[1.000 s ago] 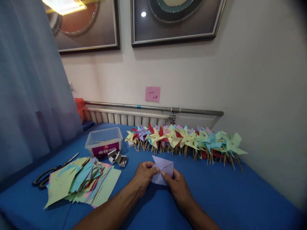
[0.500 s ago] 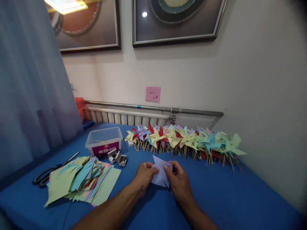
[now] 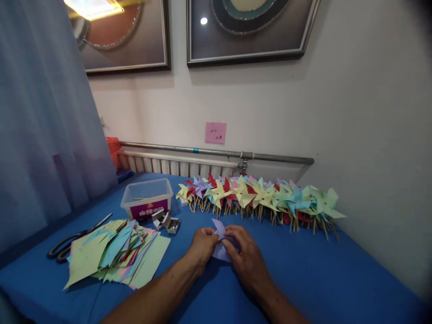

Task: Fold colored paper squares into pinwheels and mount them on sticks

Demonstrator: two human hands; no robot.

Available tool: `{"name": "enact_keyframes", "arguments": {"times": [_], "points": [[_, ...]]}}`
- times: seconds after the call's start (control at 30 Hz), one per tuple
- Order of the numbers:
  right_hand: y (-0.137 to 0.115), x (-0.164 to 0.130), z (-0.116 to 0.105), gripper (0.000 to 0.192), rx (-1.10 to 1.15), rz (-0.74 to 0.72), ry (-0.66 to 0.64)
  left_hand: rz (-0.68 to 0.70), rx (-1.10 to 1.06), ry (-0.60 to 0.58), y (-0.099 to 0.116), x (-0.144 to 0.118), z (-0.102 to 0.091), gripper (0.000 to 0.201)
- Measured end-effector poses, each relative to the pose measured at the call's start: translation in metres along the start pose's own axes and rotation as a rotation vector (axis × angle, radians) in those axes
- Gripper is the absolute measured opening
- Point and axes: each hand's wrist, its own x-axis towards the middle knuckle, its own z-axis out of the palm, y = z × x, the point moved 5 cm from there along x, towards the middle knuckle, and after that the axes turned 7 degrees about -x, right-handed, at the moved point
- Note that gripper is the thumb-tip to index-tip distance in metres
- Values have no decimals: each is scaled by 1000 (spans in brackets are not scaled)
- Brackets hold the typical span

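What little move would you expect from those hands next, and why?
Probably bending another corner of the purple paper to its middle: both the left hand and right hand pinch it, part folded, with finished pinwheels lined up behind.

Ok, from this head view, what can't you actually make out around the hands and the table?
- Lavender paper: mostly covered by the left hand and right hand; its folds cannot be read.
- Pink note on the wall: writing too small.
- Clear tub: contents unclear through the cloudy wall.
- Small box of metal bits: too small to identify.
- Scissors: blades partly under the paper stack.
- Framed pictures: cut off by the top edge.
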Motion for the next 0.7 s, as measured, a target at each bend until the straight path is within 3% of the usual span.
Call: {"name": "enact_keyframes", "arguments": {"times": [0.13, 0.23, 0.47, 0.7], "points": [[13, 2, 0, 31, 102, 190, 17, 10, 57, 2, 1, -2, 1, 17], [24, 4, 1, 30, 170, 295, 26, 22, 93, -23, 1, -3, 3, 16], [36, 5, 5, 23, 262, 333, -70, 14, 129, -15, 1, -4, 3, 10], [35, 7, 5, 20, 328, 363, -68, -9, 94, -41, 1, -4, 3, 14]]}}
